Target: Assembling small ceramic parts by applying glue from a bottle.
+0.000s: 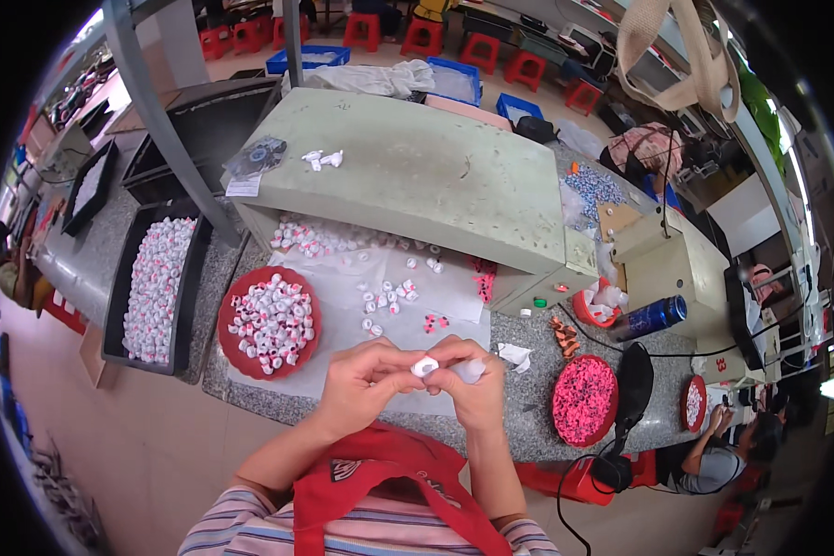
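My left hand (366, 380) pinches a small white rounded piece (424, 367) between thumb and fingertips, above the white paper on the worktop. My right hand (477, 394) meets it from the other side, its fingertips touching the same piece. A pale, translucent blunt object (470, 371) also sits in my right hand; I cannot make out its kind. Left of my hands stands a red bowl (224, 320) full of small white pieces with pink and dark parts. Similar loose white pieces (389, 296) and a few pink-and-black bits (435, 322) lie on the paper ahead.
A grey-green metal shelf (408, 157) spans the worktop ahead. At left is a black tray (111, 334) of white pieces. Rightward are a red bowl (612, 422) of pink-and-black bits, a black desk fan or lamp (633, 389), and a blue can (653, 317). A co-worker (718, 459) sits far right.
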`<state>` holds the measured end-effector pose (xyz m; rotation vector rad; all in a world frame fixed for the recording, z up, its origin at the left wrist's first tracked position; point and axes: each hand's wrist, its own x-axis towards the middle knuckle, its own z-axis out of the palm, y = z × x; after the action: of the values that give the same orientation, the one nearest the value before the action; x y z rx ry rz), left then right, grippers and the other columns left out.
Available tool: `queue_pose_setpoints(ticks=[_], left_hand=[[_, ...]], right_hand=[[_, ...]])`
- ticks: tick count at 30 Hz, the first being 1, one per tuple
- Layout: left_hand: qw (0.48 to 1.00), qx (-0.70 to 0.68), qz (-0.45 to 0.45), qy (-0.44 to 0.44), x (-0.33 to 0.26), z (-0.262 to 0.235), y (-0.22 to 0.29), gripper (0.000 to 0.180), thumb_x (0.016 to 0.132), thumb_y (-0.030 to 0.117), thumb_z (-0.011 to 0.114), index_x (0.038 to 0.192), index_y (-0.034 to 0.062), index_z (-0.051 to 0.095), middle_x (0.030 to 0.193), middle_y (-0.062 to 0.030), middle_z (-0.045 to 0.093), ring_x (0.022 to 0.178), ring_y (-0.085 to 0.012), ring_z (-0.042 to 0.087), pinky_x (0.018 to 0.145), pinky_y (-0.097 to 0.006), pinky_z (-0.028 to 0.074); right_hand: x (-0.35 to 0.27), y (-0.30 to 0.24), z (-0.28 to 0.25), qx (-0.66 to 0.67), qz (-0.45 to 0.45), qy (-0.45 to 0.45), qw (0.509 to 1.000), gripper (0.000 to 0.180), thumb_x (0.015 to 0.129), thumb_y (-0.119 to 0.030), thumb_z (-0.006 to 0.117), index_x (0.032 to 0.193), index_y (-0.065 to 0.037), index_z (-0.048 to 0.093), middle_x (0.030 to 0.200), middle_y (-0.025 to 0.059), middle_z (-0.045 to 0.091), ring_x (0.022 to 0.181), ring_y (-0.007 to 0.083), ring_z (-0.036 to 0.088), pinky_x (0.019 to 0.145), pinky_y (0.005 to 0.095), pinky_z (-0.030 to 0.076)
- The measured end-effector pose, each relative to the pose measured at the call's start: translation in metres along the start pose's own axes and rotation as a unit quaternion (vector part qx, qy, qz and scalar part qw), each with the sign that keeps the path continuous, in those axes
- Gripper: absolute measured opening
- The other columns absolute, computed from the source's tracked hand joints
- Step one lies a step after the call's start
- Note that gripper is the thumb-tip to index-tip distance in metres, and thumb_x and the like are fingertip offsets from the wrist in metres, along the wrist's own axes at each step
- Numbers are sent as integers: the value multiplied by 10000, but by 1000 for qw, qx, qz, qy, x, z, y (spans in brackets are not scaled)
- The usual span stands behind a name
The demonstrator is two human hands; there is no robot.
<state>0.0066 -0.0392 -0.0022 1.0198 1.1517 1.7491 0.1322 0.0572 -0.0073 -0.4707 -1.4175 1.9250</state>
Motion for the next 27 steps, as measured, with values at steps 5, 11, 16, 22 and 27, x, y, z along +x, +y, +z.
queue_pose_setpoints(ticks=[5,11,16,22,27], left_hand=[[999,13,-18,24,-4,-1,-1,192,738,-52,608,928,-44,582,828,-81,586,739,-145,619,643,-231,515],[991,51,-108,56,-10,-24,-33,188,755,-45,595,939,-58,559,814,-106,609,721,-139,612,617,-226,507],[966,37,-226,118,-33,-72,-105,170,760,-35,593,927,-51,567,835,-107,622,715,-129,608,619,-233,505],[834,470,-137,254,-19,-149,-139,246,696,37,654,932,31,589,870,-91,606,669,-180,615,581,-291,492],[778,592,-119,173,27,-110,-189,218,694,139,643,904,93,603,894,-128,565,680,-307,583,591,-388,474]], right_hand=[[-4,2,6,16,24,22,999,208,672,42,655,861,23,570,801,119,583,592,130,543,484,216,435],[2,46,2,16,137,50,989,152,721,-3,651,854,16,581,741,71,597,584,97,527,500,207,423],[3,134,-4,21,324,65,943,157,736,-88,669,809,-7,557,689,50,584,521,90,509,488,213,417],[16,176,4,-66,338,71,936,197,722,-57,643,856,-24,503,730,52,555,555,121,540,484,217,451],[12,189,-34,-170,229,76,955,311,688,-1,628,936,-25,441,825,54,504,627,124,548,528,229,461]])
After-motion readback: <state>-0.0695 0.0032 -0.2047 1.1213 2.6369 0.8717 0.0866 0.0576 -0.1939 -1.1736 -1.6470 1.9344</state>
